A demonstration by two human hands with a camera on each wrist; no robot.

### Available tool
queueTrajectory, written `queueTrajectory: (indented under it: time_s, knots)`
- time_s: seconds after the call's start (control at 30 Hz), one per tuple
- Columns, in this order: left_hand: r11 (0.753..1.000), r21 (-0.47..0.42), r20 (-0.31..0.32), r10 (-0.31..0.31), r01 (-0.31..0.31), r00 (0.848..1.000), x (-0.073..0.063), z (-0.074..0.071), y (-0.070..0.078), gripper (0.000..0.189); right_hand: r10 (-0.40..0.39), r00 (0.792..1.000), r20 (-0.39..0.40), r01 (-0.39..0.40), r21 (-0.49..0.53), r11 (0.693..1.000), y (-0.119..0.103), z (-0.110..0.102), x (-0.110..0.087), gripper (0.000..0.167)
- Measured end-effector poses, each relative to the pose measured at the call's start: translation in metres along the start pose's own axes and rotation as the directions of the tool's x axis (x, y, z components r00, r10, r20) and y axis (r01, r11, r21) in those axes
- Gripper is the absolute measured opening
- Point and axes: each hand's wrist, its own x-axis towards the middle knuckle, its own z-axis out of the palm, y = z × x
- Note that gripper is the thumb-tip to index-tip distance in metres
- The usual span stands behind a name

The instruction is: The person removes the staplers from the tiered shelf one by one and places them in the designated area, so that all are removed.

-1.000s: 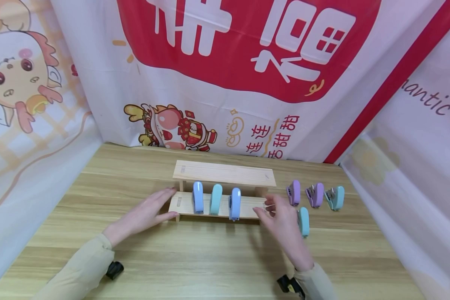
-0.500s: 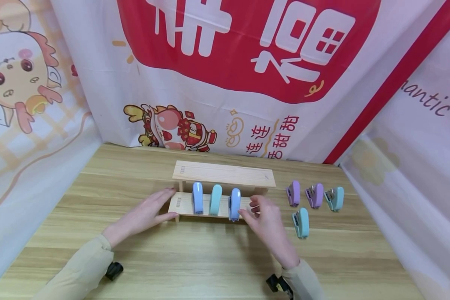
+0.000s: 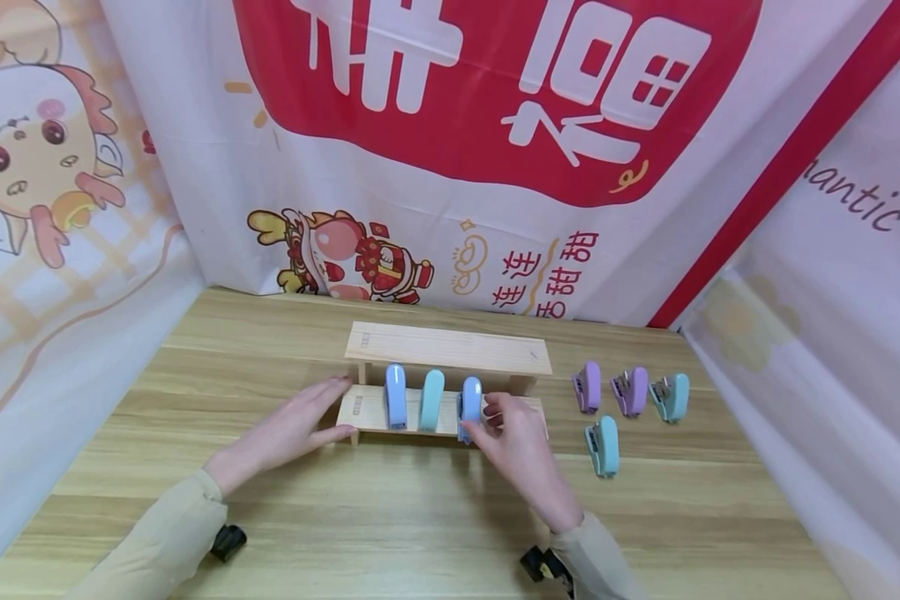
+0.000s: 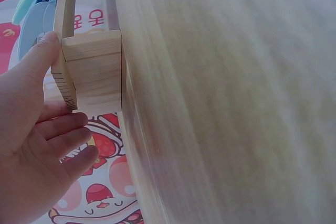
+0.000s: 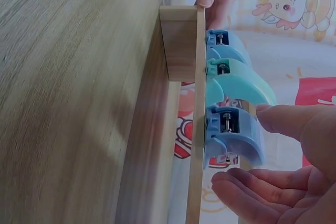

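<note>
A two-step wooden rack [image 3: 450,346] stands on the table. On its lower step [image 3: 367,404] are a blue stapler [image 3: 396,396], a mint-green stapler [image 3: 432,400] and another blue stapler [image 3: 470,408], in a row from left to right. My left hand [image 3: 288,425] holds the step's left end, thumb at the front edge and index finger at the back edge, as the left wrist view shows. My right hand [image 3: 521,450] is at the rightmost blue stapler, its thumb and fingers spread around the stapler [image 5: 231,135]. Whether they touch it I cannot tell.
To the rack's right stand two purple staplers [image 3: 587,387] and a mint-green stapler [image 3: 669,397], with another mint-green stapler [image 3: 603,447] nearer the front. Printed cloth [image 3: 450,158] hangs behind the wooden table [image 3: 390,517] and along both sides.
My right hand has moved left along the lower step, from its right end to the rightmost blue stapler. My left hand and the staplers appear to stay in place.
</note>
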Motion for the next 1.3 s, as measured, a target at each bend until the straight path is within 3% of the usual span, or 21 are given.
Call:
queueTrajectory:
  time_s: [0.47,0.87,1.3]
  knots:
    - [1.0,0.002,0.001,-0.003,0.003,1.0,0.0021,-0.0004,0.0014,0.08,0.029,0.999,0.029,-0.029,-0.022,0.999,-0.005,0.0061,0.0058,0.039]
    - [1.0,0.019,-0.009,0.017,-0.017,1.0,0.0026,-0.0003,-0.0002,0.08,-0.071,0.997,-0.039,0.07,-0.043,0.997,-0.002,0.0078,0.0055,0.032]
    - [1.0,0.001,0.006,-0.002,0.002,1.0,0.0006,0.0001,0.0004,0.081,-0.054,0.998,-0.031,0.052,-0.052,0.997,-0.0031,0.0092,0.0066,0.032]
